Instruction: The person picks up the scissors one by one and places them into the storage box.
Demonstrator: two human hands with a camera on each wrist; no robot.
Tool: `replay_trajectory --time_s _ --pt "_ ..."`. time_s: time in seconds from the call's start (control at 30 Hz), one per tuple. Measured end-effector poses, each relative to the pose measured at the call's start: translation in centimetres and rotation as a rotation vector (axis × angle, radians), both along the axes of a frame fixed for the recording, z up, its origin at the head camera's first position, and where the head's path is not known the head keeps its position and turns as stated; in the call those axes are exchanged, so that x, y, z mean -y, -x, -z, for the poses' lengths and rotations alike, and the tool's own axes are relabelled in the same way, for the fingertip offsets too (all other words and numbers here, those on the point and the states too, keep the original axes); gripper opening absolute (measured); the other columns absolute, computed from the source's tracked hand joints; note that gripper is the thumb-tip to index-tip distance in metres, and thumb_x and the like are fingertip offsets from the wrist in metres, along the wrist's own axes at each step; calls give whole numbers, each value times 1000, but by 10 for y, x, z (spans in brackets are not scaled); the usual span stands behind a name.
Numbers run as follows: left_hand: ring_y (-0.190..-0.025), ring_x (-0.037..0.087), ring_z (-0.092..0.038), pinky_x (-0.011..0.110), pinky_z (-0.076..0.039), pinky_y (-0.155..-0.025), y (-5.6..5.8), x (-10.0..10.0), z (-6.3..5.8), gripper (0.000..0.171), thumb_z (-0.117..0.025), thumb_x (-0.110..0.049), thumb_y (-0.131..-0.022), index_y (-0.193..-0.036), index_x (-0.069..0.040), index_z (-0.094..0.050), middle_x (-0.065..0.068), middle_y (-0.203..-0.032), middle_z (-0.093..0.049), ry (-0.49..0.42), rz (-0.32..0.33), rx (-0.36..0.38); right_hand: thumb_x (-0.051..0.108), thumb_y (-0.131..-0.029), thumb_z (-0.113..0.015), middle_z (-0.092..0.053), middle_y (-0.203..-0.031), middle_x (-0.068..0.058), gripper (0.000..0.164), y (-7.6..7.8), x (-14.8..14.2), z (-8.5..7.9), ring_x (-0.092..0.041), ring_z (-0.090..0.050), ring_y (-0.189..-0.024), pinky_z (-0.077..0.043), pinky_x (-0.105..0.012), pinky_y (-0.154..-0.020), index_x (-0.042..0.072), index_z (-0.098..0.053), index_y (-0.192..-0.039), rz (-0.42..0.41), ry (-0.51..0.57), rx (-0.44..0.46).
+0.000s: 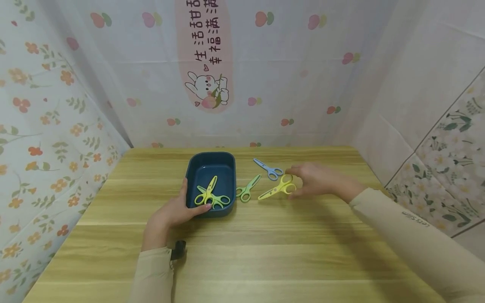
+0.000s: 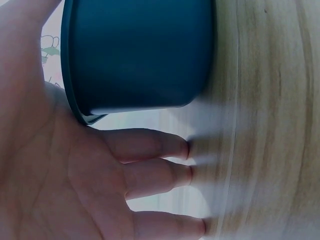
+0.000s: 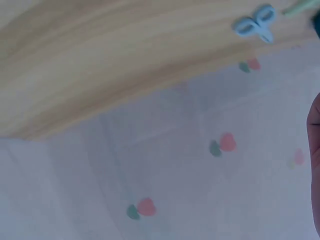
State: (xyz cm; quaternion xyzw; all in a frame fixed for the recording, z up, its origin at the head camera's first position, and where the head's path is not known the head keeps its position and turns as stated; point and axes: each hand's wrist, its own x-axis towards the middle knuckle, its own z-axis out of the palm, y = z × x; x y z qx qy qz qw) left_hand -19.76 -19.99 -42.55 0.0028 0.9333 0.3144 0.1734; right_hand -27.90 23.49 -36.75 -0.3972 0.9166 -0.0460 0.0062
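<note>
A dark blue rectangular box (image 1: 192, 168) stands on the table, with my left hand (image 1: 172, 212) holding its near left corner. The thumb lies over the rim; in the left wrist view, several fingers (image 2: 155, 172) reach down beside the box to the tabletop. Inside lie yellow scissors (image 1: 210, 188) across green scissors (image 1: 217, 198). My right hand (image 1: 316, 180) is spread around the handles of other yellow scissors (image 1: 270, 193) on the table, thumb and fingers apart. Only a sliver of this hand shows in the right wrist view.
Green scissors (image 1: 248, 187) lie just right of the box. Blue scissors (image 1: 264, 166) lie behind the yellow pair on the wooden table (image 1: 265, 252). Patterned cloths (image 1: 303, 84) hang at the back and both sides.
</note>
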Motion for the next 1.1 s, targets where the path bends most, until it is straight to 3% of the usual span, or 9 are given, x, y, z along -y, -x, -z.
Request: replay_trajectory --time_s 0.17,0.37,0.53,0.87,1.1 --pt "-152 53 -40 65 -38 -123 1 1 1 142 -66 -84 -85 -168 -10 22 39 -169 -26 -4 3 0 52 -81 -90 -77 -123 -13 76 -5 6 -23 -30 -77 -103 -62 -50 -90 0 -71 -133 11 24 -51" --pt "-152 53 -40 65 -38 -122 1 3 0 142 -66 -84 -85 -168 -10 22 39 -169 -25 3 10 -4 53 -80 -91 -78 -123 -12 78 -4 14 -42 -23 -75 -91 -62 -47 -83 3 -70 -136 31 38 -58" --pt "-151 53 -40 66 -39 -121 1 2 0 142 -66 -84 -85 -168 -10 22 39 -169 -25 2 4 0 59 -80 -89 -80 -119 -7 80 -1 24 -49 -17 -72 -84 -61 -42 -77 6 -71 -137 16 51 -76" --pt "-148 52 -44 65 -40 -121 1 1 -1 141 -67 -83 -85 -168 -9 20 39 -168 -28 7 0 -1 66 -80 -85 -80 -123 -7 82 -5 62 -52 -24 -78 -96 -59 -37 -66 9 -71 -137 34 41 -193" --pt "-147 51 -46 64 -41 -120 1 0 -3 140 -68 -81 -86 -169 -9 19 39 -167 -29 7 -2 3 71 -79 -82 -82 -108 -2 78 -4 93 -56 -18 -74 -82 -50 -33 -56 13 -74 -130 109 36 -285"
